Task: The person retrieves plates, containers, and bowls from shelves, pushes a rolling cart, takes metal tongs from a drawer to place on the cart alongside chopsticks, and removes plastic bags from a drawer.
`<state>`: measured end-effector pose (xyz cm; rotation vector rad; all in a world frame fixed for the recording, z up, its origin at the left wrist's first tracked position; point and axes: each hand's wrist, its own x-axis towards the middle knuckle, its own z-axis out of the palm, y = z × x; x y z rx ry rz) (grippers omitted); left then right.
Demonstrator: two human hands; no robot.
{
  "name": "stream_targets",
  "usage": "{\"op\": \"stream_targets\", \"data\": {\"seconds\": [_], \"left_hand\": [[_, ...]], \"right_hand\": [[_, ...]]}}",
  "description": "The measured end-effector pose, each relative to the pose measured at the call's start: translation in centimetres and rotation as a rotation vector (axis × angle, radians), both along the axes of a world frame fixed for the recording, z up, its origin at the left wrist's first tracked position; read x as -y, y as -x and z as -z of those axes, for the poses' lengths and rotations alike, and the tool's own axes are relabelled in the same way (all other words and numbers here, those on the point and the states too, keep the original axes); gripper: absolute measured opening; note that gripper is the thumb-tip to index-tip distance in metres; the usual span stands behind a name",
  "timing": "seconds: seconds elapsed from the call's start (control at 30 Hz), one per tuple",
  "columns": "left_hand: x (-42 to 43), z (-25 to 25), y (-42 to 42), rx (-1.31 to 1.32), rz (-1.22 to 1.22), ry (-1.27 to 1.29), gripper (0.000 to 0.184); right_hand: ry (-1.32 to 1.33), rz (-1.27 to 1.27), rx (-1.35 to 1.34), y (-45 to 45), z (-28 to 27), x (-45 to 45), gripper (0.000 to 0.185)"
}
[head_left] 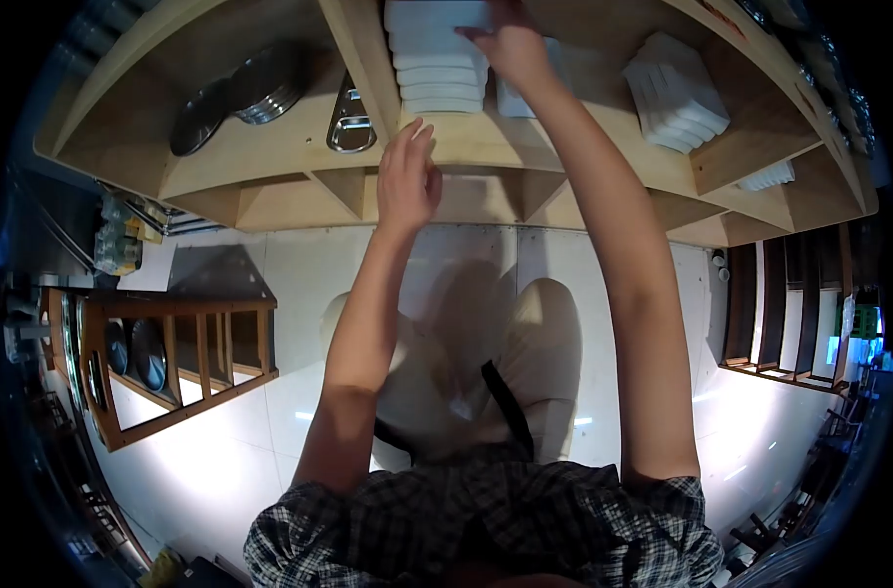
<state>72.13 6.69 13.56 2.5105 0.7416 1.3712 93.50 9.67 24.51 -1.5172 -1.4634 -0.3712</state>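
Note:
A tall stack of white rectangular dishes (437,73) stands in the middle compartment of the wooden shelf (510,152). My right hand (513,44) is at the upper right of this stack, its thumb stretched out against the white dishes. The tips of its other fingers are dark and partly cut off by the top edge of the view. My left hand (407,181) hangs in front of the shelf edge, below the stack, with fingers extended and nothing in it. Another white piece (530,83) stands just right of the stack, partly behind my right wrist.
Round metal plates (265,88) and a compartmented metal tray (351,122) occupy the left side of the shelf. More white dishes (677,93) are stacked at the right. Wooden racks stand on the floor at left (187,358) and right (785,304).

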Motion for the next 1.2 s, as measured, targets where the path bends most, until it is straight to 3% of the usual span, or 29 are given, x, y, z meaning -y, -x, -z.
{"op": "stream_targets", "data": {"seconds": [0.27,0.4,0.47,0.53,0.7,0.77,0.83,0.97,1.1,1.17,1.2], "left_hand": [[-0.3,-0.3,1.5,0.043,-0.058,-0.026,0.046],[-0.5,-0.1,1.8,0.066,-0.052,-0.057,0.047],[-0.4,0.2,2.0,0.084,-0.066,-0.065,0.053],[-0.4,0.2,1.9,0.125,-0.063,-0.085,0.056],[-0.2,0.0,1.7,0.180,0.022,-0.095,0.071],[0.5,-0.4,1.5,0.062,0.100,-0.100,0.087],[1.6,-0.5,1.2,0.033,0.133,-0.037,0.089],[3.3,-1.3,1.2,-0.061,0.180,0.137,0.092],[4.3,-0.3,-0.4,0.057,0.367,0.386,0.080],[4.7,-1.0,-1.1,-0.085,0.332,0.009,0.053],[4.6,-0.8,-1.4,-0.085,0.335,0.008,0.053]], "right_hand": [[-0.103,0.029,-0.075,0.2,-1.2,0.1,0.043],[0.111,0.027,-0.133,0.6,-2.8,3.2,0.044],[0.228,0.006,-0.153,1.1,-2.2,5.7,0.046],[-0.026,0.041,-0.063,1.9,-0.2,8.6,0.043],[-0.045,0.127,-0.073,4.1,3.4,15.9,0.038],[-0.040,0.168,-0.053,5.0,4.4,18.2,0.037],[-0.006,0.223,-0.227,5.9,5.1,20.1,0.035],[-0.033,0.234,-0.108,6.1,6.4,22.5,0.034],[0.100,0.158,-0.097,5.6,8.6,23.8,0.031],[0.140,0.128,-0.140,5.7,9.7,24.0,0.031],[0.145,0.137,-0.149,5.6,10.1,24.0,0.033]]}}
